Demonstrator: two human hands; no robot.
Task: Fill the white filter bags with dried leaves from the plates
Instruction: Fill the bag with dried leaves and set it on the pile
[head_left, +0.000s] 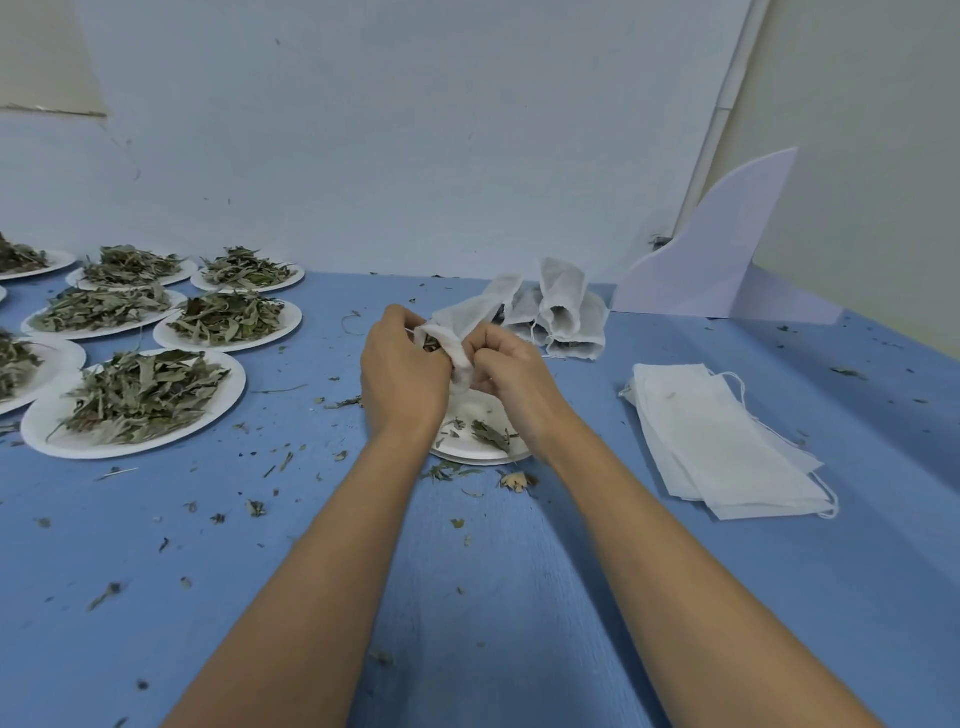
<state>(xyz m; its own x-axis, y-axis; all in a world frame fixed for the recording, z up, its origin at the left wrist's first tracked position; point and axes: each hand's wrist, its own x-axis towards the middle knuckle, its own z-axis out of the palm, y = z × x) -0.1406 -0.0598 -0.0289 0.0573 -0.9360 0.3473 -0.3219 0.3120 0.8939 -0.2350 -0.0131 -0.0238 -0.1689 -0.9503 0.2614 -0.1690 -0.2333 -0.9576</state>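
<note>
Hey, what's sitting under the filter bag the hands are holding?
A white paper plate with a few dried leaves left on it. The left hand and right hand grip the filter bag and cover the plate's far part.

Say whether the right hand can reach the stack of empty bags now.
Probably yes: the right hand grips the filter bag and would have to release it, but the stack of empty bags lies to its right, only table between.

Blue table, lilac curved board rear R, wall pipe
</note>
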